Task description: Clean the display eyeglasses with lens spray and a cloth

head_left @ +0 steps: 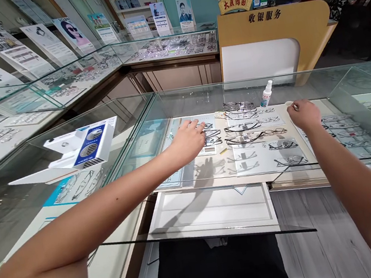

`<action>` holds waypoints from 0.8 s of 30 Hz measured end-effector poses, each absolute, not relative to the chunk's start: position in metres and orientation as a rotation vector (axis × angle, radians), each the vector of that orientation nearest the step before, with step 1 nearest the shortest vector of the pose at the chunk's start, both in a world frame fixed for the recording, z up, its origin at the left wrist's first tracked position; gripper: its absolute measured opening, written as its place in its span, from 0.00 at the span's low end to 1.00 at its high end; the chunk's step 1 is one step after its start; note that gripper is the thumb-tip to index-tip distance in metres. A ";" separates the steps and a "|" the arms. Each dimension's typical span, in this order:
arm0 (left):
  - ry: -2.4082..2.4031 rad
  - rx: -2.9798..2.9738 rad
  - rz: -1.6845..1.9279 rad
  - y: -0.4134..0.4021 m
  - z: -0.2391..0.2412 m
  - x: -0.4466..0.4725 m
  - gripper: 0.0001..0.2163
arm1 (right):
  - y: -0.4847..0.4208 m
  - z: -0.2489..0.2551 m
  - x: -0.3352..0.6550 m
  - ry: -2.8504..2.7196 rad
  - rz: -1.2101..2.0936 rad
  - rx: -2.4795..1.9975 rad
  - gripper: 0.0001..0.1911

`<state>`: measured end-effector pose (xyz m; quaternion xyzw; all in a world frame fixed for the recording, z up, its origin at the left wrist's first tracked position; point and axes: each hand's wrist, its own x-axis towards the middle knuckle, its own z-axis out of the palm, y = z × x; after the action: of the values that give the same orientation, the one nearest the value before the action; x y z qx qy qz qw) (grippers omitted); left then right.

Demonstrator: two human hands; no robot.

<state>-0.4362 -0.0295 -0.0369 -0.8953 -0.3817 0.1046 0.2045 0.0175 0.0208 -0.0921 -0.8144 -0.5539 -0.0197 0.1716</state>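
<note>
Left hand [189, 140] by wire spectacles [214, 140], right hand [304, 114] perhaps pinching cloth [290, 104]

The counter top [154, 116] is seen as clear glass, smooth and glossy, with reflections carried on it. The spectacle frames [242, 126] are made of thin dark metal or plastic. The spray bottle [266, 94] is shown as white plastic, the cash desk [308, 27] as matt pale wood, and the floor [308, 213] as grey wood grain.

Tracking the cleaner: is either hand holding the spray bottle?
No: the spray bottle stands upright on the counter glass, apart from the left hand and the right hand.
</note>
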 end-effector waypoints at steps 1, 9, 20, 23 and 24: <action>-1.075 -2.502 0.284 -0.031 -0.036 -0.436 0.18 | 0.021 -0.093 0.019 -1.573 -0.064 -2.303 0.19; -1.146 -2.511 0.286 -0.032 -0.037 -0.434 0.25 | 0.022 -0.095 0.020 -1.583 -0.094 -2.306 0.19; -1.175 -2.553 0.144 -0.053 -0.011 -0.434 0.20 | 0.022 -0.096 0.021 -1.582 -0.106 -2.308 0.18; -1.203 -2.896 0.051 -0.084 0.003 -0.424 0.07 | 0.022 -0.095 0.021 -1.581 -0.087 -2.309 0.17; -1.190 -3.125 0.064 -0.096 0.005 -0.420 0.04 | 0.022 -0.094 0.020 -1.578 -0.080 -2.311 0.17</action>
<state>-0.4197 -0.0964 0.0050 -0.9295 -0.3540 0.0191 -0.1016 0.0204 0.0216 -0.0940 -0.8134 -0.5555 -0.0281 0.1700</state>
